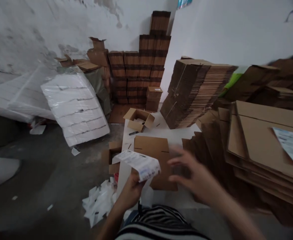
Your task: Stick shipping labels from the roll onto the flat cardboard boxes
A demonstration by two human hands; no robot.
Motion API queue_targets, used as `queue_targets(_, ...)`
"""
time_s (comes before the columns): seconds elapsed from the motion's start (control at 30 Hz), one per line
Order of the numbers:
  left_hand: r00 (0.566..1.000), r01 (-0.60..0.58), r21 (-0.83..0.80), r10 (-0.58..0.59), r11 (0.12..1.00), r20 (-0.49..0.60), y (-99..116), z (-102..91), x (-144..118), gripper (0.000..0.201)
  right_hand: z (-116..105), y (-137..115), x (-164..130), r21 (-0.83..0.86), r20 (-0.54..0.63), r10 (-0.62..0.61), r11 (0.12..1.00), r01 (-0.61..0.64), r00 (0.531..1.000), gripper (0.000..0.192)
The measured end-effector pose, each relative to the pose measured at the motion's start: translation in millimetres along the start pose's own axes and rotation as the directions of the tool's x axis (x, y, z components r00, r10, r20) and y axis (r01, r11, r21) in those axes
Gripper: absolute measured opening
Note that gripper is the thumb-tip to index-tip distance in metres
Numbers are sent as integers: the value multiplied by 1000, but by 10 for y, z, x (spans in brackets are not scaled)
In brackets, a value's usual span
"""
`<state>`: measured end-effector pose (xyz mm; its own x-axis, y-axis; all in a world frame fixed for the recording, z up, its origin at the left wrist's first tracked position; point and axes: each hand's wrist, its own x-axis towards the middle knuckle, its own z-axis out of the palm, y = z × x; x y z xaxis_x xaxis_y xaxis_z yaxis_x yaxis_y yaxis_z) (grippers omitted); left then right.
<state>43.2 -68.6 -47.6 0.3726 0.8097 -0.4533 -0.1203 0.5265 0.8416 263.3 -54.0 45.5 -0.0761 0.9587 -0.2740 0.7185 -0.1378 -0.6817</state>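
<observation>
Head view: left hand [131, 191] grips a label [140, 164]; right hand [195, 176] hovers, fingers spread, over flat cardboard [151, 148], label not yet applied.

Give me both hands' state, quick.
Left hand: closed on a printed label sheet.
Right hand: open, fingers spread, holding nothing, over the flat cardboard.
</observation>
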Motion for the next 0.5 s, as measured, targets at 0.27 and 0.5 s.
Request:
queue_targets(0.27,867,363,-773,-493,520,75,-85,11,15,35,882,-10,-41,44,165,-115,993,109,980,21)
queue_targets(0.5,614,103,-764,-645,636,-455,-623,-628,153,40,541,146,308,339,-127,-68,935,108,989,13)
